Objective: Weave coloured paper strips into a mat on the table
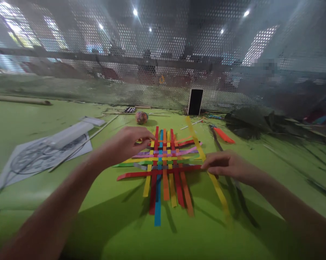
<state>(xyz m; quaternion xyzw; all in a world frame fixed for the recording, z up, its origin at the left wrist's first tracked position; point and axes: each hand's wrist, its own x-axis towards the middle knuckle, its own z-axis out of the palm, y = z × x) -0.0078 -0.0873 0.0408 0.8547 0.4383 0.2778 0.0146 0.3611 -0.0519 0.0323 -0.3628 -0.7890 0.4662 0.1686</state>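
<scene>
A mat of woven paper strips (165, 159) in red, blue, yellow, orange, green and purple lies on the table in front of me, its loose ends spreading outward. My left hand (134, 141) is at the mat's upper left corner, thumb and fingers closed on the strips there; the exact strip is hidden. To the right of the mat, my right hand (225, 167) pinches a long yellow paper strip (219, 191), which sticks out above and below the fingers. The right end of the lowest red crosswise strip (133, 175) reaches those fingertips.
The green table (111, 231) ends at a perforated screen (163, 54). A phone-like device (195, 102) stands upright there, near a multicoloured ball (141, 117). Printed paper (22, 159) and a thin stick (70, 155) lie left; an orange-handled tool (224, 135) and dark leaves (249, 122) lie right.
</scene>
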